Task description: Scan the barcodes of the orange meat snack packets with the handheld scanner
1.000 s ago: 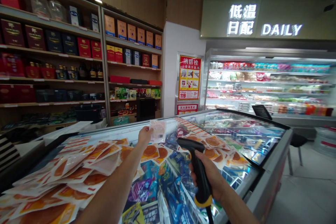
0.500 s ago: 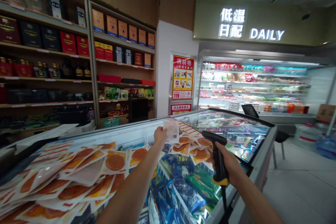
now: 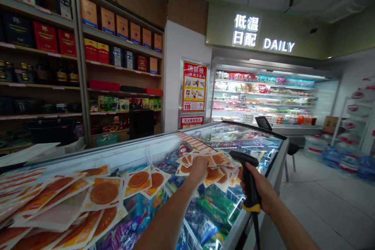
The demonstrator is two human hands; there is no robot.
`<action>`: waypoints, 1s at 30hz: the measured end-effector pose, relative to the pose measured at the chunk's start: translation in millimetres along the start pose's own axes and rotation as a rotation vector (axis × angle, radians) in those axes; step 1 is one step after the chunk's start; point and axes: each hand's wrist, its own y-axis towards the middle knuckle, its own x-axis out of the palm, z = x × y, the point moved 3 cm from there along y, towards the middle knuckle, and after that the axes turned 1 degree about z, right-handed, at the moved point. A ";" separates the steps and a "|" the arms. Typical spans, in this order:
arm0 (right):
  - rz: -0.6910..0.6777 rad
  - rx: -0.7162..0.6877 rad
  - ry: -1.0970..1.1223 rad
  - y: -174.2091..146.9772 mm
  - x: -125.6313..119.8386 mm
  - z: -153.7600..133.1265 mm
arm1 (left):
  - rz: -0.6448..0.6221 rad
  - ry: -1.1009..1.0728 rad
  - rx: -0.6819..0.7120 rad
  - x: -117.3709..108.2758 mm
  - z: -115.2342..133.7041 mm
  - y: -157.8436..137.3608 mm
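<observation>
My right hand (image 3: 258, 187) is wrapped round the grip of a black and yellow barcode scanner (image 3: 248, 183), its head pointing left and its cord hanging down. My left hand (image 3: 199, 168) reaches to the smaller pile of flat food packets (image 3: 218, 159) on the freezer. Its fingers look curled in among the packets; their tips and whatever they grip are hidden. Each packet shows a round brown patty in a white and orange wrapper. A larger heap of the same packets (image 3: 67, 199) lies to the left, and two single packets (image 3: 139, 179) lie between the piles.
Below the packets, a chest freezer (image 3: 279, 156) holds blue, green and purple bags in wire baskets. Shelves of boxed bottles (image 3: 121, 58) stand at the left, a lit chiller (image 3: 260, 97) at the back. A black chair (image 3: 263, 124) and water jugs (image 3: 331, 156) are to the right.
My left hand has moved down and right to the smaller pile; the packet it held up no longer shows separately. The view has turned right. My right hand still grips the scanner.
</observation>
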 end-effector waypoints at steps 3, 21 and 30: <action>0.006 0.015 0.001 -1.8 2.6 2.4 | 0.014 0.096 0.094 -4.7 -0.8 -6.5; -0.235 0.152 -0.086 -37.4 91.1 48.3 | -0.044 0.442 -0.503 -119.5 -129.5 -100.3; -0.249 0.164 -0.087 -48.1 91.1 48.6 | 0.368 -0.091 -0.523 -152.8 -137.2 -92.9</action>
